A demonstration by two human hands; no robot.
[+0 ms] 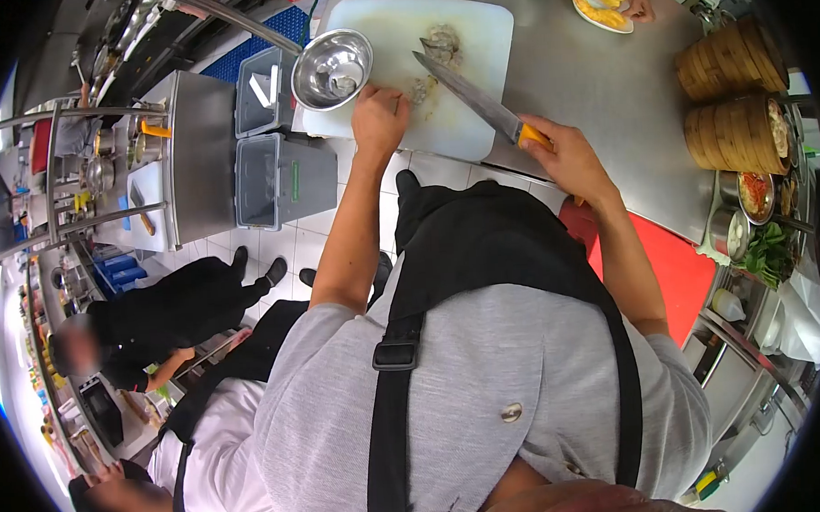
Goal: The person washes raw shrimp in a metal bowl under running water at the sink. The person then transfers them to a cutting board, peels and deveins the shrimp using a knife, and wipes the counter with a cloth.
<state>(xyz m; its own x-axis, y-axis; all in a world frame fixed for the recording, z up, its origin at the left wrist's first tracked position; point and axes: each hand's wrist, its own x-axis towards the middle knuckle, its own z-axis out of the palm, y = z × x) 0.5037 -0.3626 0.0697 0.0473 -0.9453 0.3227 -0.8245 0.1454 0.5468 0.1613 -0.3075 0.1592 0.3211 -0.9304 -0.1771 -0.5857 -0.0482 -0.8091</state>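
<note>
My right hand (568,158) grips the yellow handle of a large kitchen knife (472,95). The blade slants up and left across a white cutting board (363,15), its tip by a small heap of greyish raw pieces (443,44) that look like shrimp. Beside the right edge of a steel bowl (315,72), my left hand (381,120) is closed over the board with curled fingers; what they hold, if anything, is hidden. The bowl overhangs the board's left side and contains a few similar grey pieces. Small scraps (420,92) lie close to my left fingertips.
Bamboo steamers (732,137) stand at the right of the steel counter (604,83). Another person's hand (638,1) is by a plate of fried food (601,17) at the top. Grey bins (313,180) stand left. Two co-workers (178,298) are at lower left.
</note>
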